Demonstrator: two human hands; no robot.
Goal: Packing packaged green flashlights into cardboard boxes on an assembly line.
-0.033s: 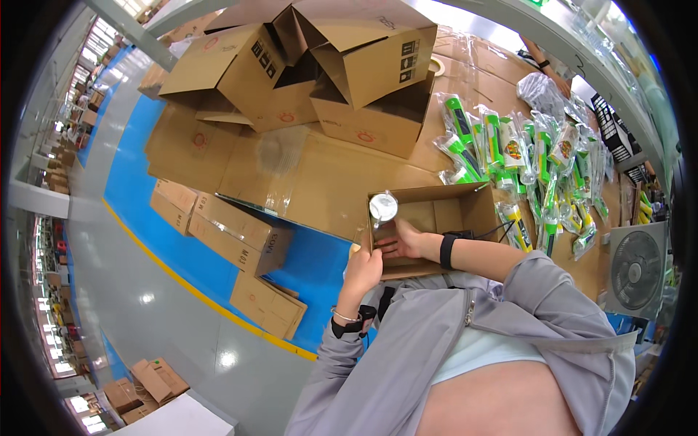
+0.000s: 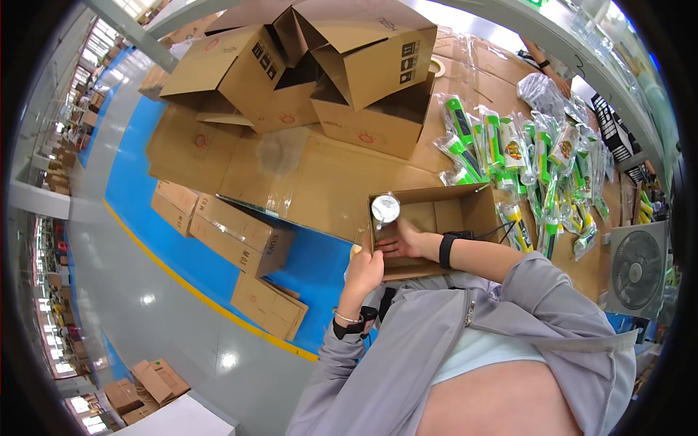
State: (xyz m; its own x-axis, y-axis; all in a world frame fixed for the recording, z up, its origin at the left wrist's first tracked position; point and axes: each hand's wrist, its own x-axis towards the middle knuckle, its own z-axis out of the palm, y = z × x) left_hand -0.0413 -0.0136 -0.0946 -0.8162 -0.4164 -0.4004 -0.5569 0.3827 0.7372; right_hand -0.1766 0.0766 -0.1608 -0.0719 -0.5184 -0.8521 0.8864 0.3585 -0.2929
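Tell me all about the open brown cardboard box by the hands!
The open brown cardboard box looks rectangular, plain inside, its opening upward, beside green packages in clear plastic. The bare left hand touches its near left edge; the bare right hand is inside, where a white-topped round item shows at the left.

Ahead of you, two open cardboard cartons (image 2: pixel 374 80): black handling pictograms (image 2: pixel 408 62), red round emblems (image 2: pixel 366 137). At your left, floor carton (image 2: pixel 233 229): dark printed characters (image 2: pixel 273 245). At your right, bagged white-and-green article (image 2: pixel 512 139): coloured label (image 2: pixel 515 151), wording too small to read.
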